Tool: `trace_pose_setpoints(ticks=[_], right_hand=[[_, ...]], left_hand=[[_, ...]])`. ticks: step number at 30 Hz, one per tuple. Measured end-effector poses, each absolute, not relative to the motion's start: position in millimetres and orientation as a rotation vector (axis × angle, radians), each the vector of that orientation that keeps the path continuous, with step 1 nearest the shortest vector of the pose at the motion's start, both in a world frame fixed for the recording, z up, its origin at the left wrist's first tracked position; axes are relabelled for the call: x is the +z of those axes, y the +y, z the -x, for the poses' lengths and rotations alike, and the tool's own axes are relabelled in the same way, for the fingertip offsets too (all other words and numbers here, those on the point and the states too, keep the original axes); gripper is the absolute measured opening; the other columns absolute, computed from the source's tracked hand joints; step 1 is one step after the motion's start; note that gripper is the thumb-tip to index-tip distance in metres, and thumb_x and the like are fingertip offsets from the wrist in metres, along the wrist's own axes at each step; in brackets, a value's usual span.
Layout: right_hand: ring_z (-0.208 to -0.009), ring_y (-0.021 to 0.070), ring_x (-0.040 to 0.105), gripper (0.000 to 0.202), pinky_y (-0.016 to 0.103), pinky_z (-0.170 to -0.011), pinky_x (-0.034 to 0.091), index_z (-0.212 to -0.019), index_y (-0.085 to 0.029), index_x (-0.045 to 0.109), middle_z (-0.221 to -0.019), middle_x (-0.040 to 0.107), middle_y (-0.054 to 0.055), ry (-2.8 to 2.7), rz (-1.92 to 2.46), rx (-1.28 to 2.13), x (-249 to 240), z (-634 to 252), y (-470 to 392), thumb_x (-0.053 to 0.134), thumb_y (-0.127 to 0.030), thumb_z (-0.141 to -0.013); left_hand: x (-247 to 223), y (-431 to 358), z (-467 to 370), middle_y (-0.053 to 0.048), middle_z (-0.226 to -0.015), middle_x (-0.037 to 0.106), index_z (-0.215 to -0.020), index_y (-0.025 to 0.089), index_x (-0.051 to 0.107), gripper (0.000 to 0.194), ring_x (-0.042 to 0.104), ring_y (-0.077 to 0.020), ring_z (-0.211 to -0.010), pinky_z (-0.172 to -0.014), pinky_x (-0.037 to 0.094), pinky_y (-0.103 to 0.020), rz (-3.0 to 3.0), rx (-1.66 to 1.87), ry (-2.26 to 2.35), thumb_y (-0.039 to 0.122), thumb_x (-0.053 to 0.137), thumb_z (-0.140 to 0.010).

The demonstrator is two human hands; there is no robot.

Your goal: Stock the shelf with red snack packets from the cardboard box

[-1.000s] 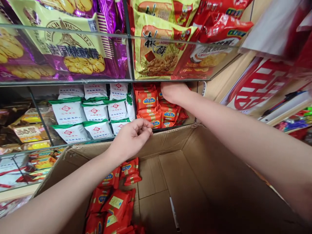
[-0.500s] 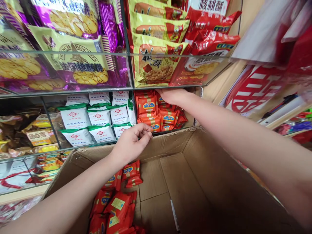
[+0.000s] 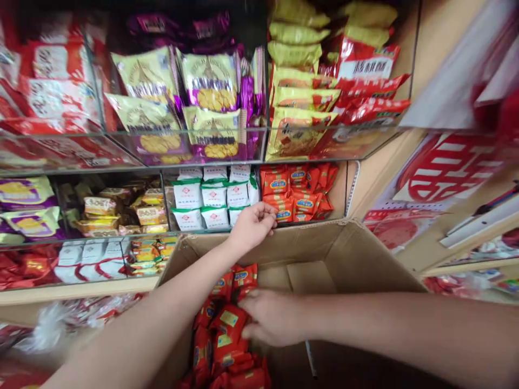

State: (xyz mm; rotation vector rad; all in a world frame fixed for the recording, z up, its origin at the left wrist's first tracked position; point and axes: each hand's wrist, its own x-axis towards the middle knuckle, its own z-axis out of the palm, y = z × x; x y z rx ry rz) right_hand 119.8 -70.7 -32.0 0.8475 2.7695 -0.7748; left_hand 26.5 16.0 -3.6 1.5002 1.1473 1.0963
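My left hand [image 3: 253, 224] is at the front edge of the shelf, just above the far rim of a cardboard box [image 3: 300, 233]. Its fingers are curled against the thumb; whether they grip the edge or something small is hidden. Behind it, red snack packets [image 3: 278, 185] fill a shelf compartment. Lower down, inside the box, my right hand [image 3: 270, 316] reaches left, slightly blurred, thumb and fingers apart. Its fingertips are at a heap of loose red packets [image 3: 229, 324] along the box's left side. Nothing shows held in that hand.
White-and-green packets [image 3: 214, 194] stand in the compartment to the left. Above, a clear shelf front [image 3: 182, 141] holds back yellow and purple biscuit bags [image 3: 213, 129]. A wooden side panel [image 3: 409, 162] and hanging plastic bags [image 3: 450, 70] border the right.
My right hand has come down from the red packets' shelf compartment into the box, to the loose packets. The view has drawn back and shifted left; my left hand stays at the shelf edge.
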Motion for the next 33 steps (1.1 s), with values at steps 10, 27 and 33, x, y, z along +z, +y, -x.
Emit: trace_pose_setpoints(ticks=[10,27,33], right_hand=[[-0.086,0.0325,0.06,0.066,0.036,-0.061,0.051,-0.107,-0.004,0.057,-0.101,0.061,0.02,2.279,-1.115,-0.653,-50.2,-55.7,-64.4,0.064,-0.043,-0.055],[-0.092,0.017,0.053,0.055,0.037,-0.083,0.046,-0.118,-0.021,0.042,-0.105,0.052,0.006,3.056,-1.702,-1.776,-4.3,-203.6,-12.9,0.063,-0.022,-0.068],[-0.077,0.0132,0.058,0.04,0.034,-0.07,0.052,-0.115,-0.023,0.053,-0.099,0.061,0.003,2.635,-1.549,-2.578,1.6,-213.6,-15.1,0.056,-0.035,-0.077]], left_hand=[[1.1,12.1,-21.0,0.003,-0.058,0.057,-0.076,0.015,0.053,0.011,0.052,-0.0065,-0.047,-0.048,0.042,-0.02,-1.506,1.097,1.083,0.022,0.058,-0.068],[14.6,0.6,-16.0,0.002,-0.067,0.062,-0.092,0.015,0.058,0.035,0.053,-0.0076,-0.057,-0.056,0.042,-0.021,-1.47,0.844,0.888,0.031,0.07,-0.063],[22.6,-4.8,-18.2,-0.001,-0.082,0.067,-0.094,0.018,0.062,0.035,0.059,-0.0114,-0.073,-0.073,0.046,-0.027,-1.429,0.925,0.884,0.026,0.072,-0.062]])
